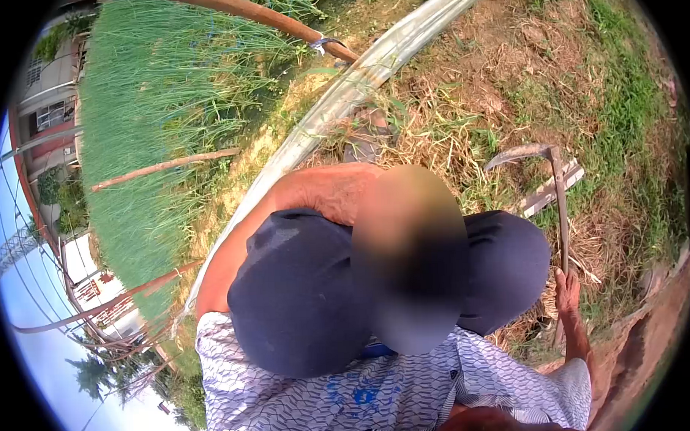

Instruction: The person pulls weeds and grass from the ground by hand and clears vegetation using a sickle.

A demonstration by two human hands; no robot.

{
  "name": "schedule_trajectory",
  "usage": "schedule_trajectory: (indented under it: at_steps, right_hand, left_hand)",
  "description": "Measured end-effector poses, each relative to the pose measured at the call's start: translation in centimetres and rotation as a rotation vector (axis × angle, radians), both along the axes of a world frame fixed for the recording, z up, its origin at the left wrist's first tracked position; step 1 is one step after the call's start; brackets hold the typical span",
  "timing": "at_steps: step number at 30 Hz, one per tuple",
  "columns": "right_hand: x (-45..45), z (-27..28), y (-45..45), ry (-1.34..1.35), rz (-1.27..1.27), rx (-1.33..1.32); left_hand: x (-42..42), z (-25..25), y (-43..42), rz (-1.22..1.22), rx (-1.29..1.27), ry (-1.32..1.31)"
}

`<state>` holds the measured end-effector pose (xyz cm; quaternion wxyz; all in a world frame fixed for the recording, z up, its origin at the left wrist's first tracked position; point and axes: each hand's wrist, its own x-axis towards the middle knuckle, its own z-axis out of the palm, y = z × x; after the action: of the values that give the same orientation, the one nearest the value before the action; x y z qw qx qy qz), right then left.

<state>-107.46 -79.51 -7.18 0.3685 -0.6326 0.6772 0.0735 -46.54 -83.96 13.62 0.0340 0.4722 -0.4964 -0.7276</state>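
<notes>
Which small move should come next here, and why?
Probably easing the sickle toward the dry grass: the right hand is at its handle and the curved blade points that way. I'd go slowly, since the left hand is hidden.

A single head-worn camera looks forward and down, close above the knees (pixel 298 293) and ground (pixel 485 81).
</notes>
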Motion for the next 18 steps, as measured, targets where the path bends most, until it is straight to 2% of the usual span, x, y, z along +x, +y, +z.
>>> schedule_trajectory:
  at_steps: [1,4,5,7,8,10,12,14,16,17,18]
  right_hand:
    - [0.3,-1.0,0.8,0.024,-0.091,-0.038]
    - [3.6,-0.1,0.0,-0.159,-0.313,0.12]
    - [4.5,-0.7,-0.4,-0.214,-0.387,0.114]
    - [6.0,-1.9,-0.8,-0.289,-0.538,0.073]
    - [7.4,-3.0,-0.3,-0.3,-0.473,-0.197]
    - [11.2,-2.9,-1.5,-0.312,-0.426,-0.486]
    - [14.8,1.2,-4.9,-0.515,-0.785,0.227]
    - [17.1,1.3,-5.7,-0.516,-0.754,0.241]
    - [18.6,1.3,-6.2,-0.459,-0.736,0.331]
    - [18.9,0.7,-5.6,-0.436,-0.71,0.347]
    - [19.6,0.8,-5.2,-0.464,-0.784,0.387]
  left_hand:
    - [-0.6,-0.3,-1.0,-0.009,-0.042,-0.011]
    - [-2.0,-4.2,-5.6,-0.233,-0.283,-0.036]
    - [-2.9,-4.8,-7.7,-0.306,-0.236,-0.016]
    - [-4.3,-5.3,-9.4,-0.309,-0.254,-0.159]
    - [-4.7,-6.7,-10.1,-0.333,-0.222,-0.073]
    - [-3.7,-8.8,-11.2,-0.378,-0.206,0.007]
    - [-3.6,-12.1,-11.7,-0.225,-0.35,0.064]
    - [-3.9,-15.7,-12.3,-0.175,-0.299,-0.12]
    - [-2.7,-22.3,-13.0,-0.043,-0.155,0.108]
    - [-2.5,-23.8,-13.8,-0.016,-0.093,0.187]
    - [-2.6,-22.0,-15.7,-0.023,-0.19,0.074]
